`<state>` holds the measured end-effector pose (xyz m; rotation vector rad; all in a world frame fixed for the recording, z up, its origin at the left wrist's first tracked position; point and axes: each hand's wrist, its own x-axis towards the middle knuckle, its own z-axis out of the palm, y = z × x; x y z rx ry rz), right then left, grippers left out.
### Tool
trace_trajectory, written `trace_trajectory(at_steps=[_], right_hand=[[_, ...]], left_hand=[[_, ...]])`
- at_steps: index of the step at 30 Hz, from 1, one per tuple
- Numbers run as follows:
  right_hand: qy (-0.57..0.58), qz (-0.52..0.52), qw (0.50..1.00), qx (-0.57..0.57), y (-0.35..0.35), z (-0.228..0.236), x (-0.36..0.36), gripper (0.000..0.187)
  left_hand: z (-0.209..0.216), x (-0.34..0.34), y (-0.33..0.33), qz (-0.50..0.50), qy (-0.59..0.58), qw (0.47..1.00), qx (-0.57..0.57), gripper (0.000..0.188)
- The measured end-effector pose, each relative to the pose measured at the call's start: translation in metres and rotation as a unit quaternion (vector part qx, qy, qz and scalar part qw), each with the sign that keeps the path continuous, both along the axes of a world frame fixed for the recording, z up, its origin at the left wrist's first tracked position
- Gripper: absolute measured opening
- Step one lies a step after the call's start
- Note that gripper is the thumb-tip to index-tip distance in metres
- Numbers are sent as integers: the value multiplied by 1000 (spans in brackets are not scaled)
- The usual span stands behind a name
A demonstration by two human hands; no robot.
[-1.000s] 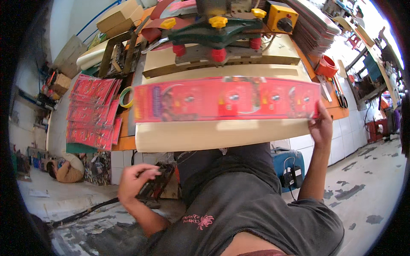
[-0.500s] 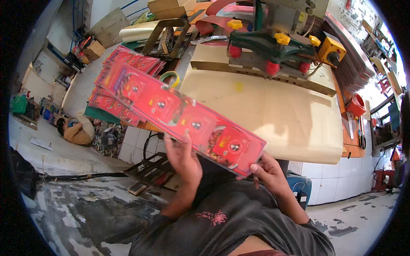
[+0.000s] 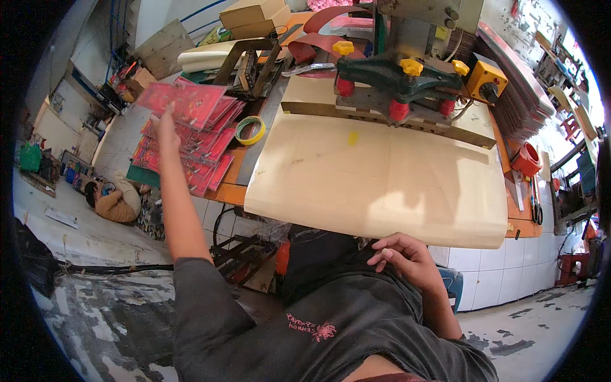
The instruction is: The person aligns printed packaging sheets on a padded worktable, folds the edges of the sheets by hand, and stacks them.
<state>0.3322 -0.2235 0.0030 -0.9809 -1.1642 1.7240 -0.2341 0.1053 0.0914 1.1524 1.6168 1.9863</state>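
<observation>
My left hand (image 3: 167, 130) reaches out to the far left, closed on the edge of a red printed strip (image 3: 184, 105). That strip lies over the upper end of a loose, fanned pile of similar red printed strips (image 3: 200, 149) on the table's left part. Close to my body, by the front edge of the cream sheet (image 3: 382, 172), is my right hand (image 3: 407, 261). Its fingers are loosely bent and apart, with nothing between them. Beyond the cream sheet stands a dark green press (image 3: 401, 73) with yellow knobs and red feet.
A yellow tape roll (image 3: 250, 130) lies beside the pile. A dark metal frame (image 3: 248, 67) stands behind it. On the right are a yellow control box (image 3: 487, 79), a red tape roll (image 3: 527, 159) and scissors (image 3: 536, 204). At far left another person (image 3: 118, 197) crouches on the floor.
The long printed strip, held in front of me by both hands, is now over the pile at the left in my left hand. My right hand has let go and stays near my body.
</observation>
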Motion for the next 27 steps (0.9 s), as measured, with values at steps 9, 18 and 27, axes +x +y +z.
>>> trace_trajectory(at_steps=[9, 18, 27], right_hand=[[-81, 6, 997, 11, 7, 23, 29, 24], [-180, -25, 975, 127, 17, 70, 87, 23], [-452, -340, 764, 311, 92, 124, 262, 25]], left_hand=[[-66, 41, 29, -43, 525, 820, -226, 69], [-92, 22, 71, -64, 535, 831, -137, 60], [-91, 8, 70, -111, 466, 875, -68, 39]])
